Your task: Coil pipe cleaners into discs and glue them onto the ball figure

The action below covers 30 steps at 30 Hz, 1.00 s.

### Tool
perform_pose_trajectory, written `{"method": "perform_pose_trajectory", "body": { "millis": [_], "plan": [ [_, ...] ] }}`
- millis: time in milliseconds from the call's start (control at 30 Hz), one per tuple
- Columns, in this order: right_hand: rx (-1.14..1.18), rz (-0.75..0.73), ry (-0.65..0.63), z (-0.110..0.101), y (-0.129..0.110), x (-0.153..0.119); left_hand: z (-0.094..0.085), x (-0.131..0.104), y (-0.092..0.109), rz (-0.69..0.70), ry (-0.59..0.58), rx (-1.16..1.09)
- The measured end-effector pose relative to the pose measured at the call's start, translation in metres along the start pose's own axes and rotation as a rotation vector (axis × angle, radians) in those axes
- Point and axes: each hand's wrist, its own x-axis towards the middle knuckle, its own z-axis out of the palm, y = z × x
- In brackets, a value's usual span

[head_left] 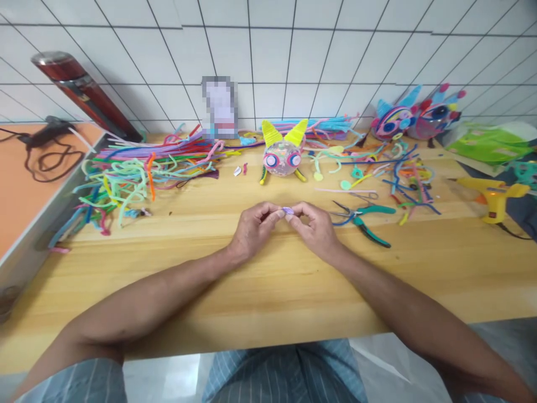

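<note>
Between my fingertips is a small purple coil, which looks like wound pipe cleaner. My left hand pinches it from the left side, and my right hand pinches it from the right. Both hands are closed, and the fingers cover part of the coil. Just beyond them stands a clear ball figure with yellow ears, round pink-and-blue eyes and dark legs with yellow ends. Green-handled pliers lie on the table to the right of my right hand, near small scissors.
Piles of pipe cleaners cover the left of the wooden table. More pipe cleaner pieces lie at the right, by a yellow glue gun. Two finished-looking figures and a red-brown flask stand by the tiled wall.
</note>
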Motion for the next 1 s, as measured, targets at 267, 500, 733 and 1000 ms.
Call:
{"method": "perform_pose_trajectory", "body": {
  "millis": [267,500,733,1000],
  "plan": [
    [0.033,0.021,0.019,0.0025,0.0018,0.002,0.0014,0.002,-0.0039,-0.016,-0.005,0.026],
    [0.045,0.044,0.025,0.003,0.0021,0.0029,0.001,0.0031,-0.0017,0.009,0.005,0.063],
    [0.05,-0.009,0.042,0.0026,0.0045,0.0033,-0.003,0.0032,-0.002,0.078,-0.007,0.119],
    [0.048,0.017,0.032,0.0035,0.0043,0.0042,-0.0024,0.0042,-0.0045,0.096,0.002,0.152]
  ]
}}
